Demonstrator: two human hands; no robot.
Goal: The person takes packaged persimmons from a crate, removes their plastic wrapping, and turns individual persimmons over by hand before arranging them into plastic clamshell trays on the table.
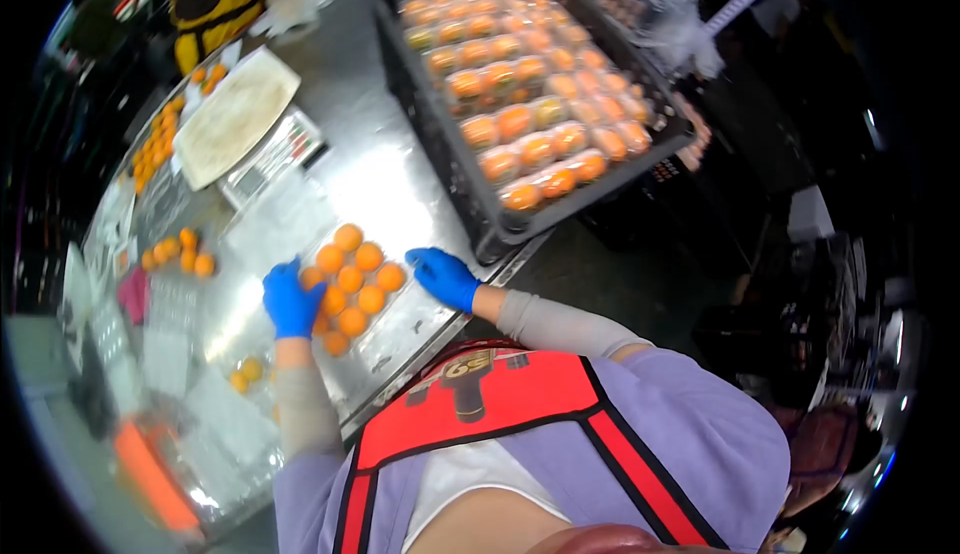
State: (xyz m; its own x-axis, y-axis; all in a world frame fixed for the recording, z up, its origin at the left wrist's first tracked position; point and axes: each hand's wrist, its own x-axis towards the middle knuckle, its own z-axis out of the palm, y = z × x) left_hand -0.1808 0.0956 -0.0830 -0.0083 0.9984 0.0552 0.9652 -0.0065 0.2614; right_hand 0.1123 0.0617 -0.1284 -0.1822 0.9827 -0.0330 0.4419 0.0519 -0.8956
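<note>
Several small round orange fruits [350, 279] sit in close rows on the metal table, apparently in a clear plastic tray whose rim is hard to make out. At their left side is my left hand [291, 299] in a blue glove, fingers bent, against the outermost fruits; what its fingers grip is hidden. My right hand [445, 279], also blue-gloved, is beside the right end of the rows. Its fingers reach toward the fruits, and nothing shows in them.
A large black crate [485, 219] filled with wrapped packs of orange fruit [535, 144] stands behind. A scale [240, 119] with a pale platform is back left. Loose fruits [185, 252] and clear trays [235, 419] lie to the left. Another person's yellow-and-black clothing [220, 14] shows beyond.
</note>
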